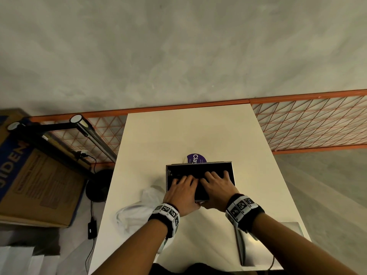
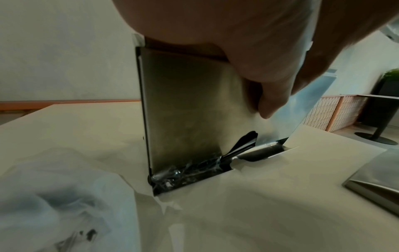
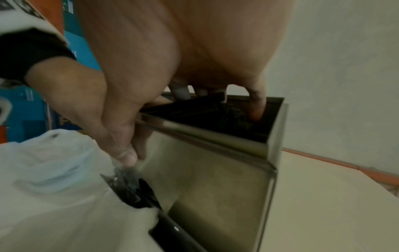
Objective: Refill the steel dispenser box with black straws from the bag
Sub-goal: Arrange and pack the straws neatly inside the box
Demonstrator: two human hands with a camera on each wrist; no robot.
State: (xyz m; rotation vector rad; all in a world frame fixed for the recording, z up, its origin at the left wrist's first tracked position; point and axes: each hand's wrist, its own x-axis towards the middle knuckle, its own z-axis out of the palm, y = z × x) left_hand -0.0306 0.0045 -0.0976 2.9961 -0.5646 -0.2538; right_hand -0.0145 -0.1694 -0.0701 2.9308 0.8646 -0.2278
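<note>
The steel dispenser box (image 1: 230,165) stands upright in the middle of the white table, its top open and full of black straws (image 1: 198,170). My left hand (image 1: 181,187) and right hand (image 1: 217,182) lie side by side over the near rim, spread fingers pressing flat on the straws. In the right wrist view the right fingers (image 3: 257,105) dip into the straws (image 3: 215,117), and the left thumb (image 3: 125,153) lies on the box's front wall (image 3: 215,179). The left wrist view shows that thumb (image 2: 265,102) on the wall (image 2: 187,110), with wrapped black straws (image 2: 190,172) in the bottom slot.
A crumpled white plastic bag (image 1: 139,211) lies just left of the box. The steel lid (image 1: 268,243) rests at the table's near right corner. A purple label (image 1: 195,158) peeks out behind the box. An orange wire fence (image 1: 307,124) runs behind the table; a cardboard carton (image 1: 35,175) stands left.
</note>
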